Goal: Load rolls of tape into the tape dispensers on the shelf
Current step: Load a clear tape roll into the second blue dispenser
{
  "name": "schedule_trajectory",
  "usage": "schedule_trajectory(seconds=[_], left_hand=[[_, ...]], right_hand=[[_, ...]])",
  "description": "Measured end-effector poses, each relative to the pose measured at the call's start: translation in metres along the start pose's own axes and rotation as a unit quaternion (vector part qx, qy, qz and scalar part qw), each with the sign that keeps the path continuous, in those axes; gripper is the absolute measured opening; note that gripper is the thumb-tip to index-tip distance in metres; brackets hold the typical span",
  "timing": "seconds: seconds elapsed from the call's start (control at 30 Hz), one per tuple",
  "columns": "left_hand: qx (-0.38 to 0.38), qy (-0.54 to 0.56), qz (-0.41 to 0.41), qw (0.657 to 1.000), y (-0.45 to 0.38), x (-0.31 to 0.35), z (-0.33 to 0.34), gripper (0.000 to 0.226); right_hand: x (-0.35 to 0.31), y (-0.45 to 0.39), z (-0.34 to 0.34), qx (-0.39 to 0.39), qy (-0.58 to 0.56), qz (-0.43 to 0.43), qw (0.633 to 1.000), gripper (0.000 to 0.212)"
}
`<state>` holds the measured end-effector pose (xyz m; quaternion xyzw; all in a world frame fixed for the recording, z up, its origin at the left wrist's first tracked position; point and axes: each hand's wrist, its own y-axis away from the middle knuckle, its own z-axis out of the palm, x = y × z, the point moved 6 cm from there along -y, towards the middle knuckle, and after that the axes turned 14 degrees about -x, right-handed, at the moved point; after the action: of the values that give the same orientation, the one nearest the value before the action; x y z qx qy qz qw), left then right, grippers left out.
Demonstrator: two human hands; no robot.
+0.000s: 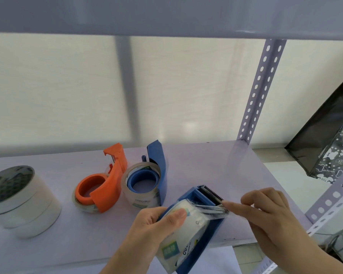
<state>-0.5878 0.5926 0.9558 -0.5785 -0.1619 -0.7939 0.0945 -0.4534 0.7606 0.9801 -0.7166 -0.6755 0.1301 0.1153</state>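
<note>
Left hand (147, 224) grips the dispenser (204, 232) and roll (183, 234); right hand (265, 216) pinches the tape end (216, 209) at the blade (212, 192).

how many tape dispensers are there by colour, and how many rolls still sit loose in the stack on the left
Orange dispensers: 1, the orange dispenser lying on the shelf, loaded.
Blue dispensers: 2, the blue dispenser on the shelf, loaded, and the held blue dispenser between the left hand and the right hand.
Loose rolls in the stack: 3.
Total: 6.
</note>
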Motion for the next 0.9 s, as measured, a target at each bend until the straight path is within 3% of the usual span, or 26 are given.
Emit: schedule_trajectory(seconds=[0.1,0.2,0.4,0.6,0.9], left_hand=[[0.0,-0.001,-0.003,1.0,0.001,0.0,0.0,0.095],[0.0,-0.009,0.0,1.0,0.001,0.001,0.001,0.095],[0.002,-0.014,0.007,1.0,0.003,0.004,0.002,0.089],[0.004,0.0,0.008,1.0,0.002,0.002,0.004,0.094],[-0.02,0.007,-0.027,0.999,-0.004,0.001,0.006,0.078]], right_hand=[[0.005,0.003,0.002,-0.028,-0.063,0.026,0.997,0.042],[0.005,0.004,0.002,-0.056,-0.049,0.014,0.997,0.043],[0.003,0.001,-0.001,-0.057,0.009,0.021,0.998,0.069],[0.011,-0.011,0.007,-0.112,-0.068,0.018,0.991,0.087],[0.02,-0.038,0.015,-0.136,-0.09,0.004,0.987,0.078]])
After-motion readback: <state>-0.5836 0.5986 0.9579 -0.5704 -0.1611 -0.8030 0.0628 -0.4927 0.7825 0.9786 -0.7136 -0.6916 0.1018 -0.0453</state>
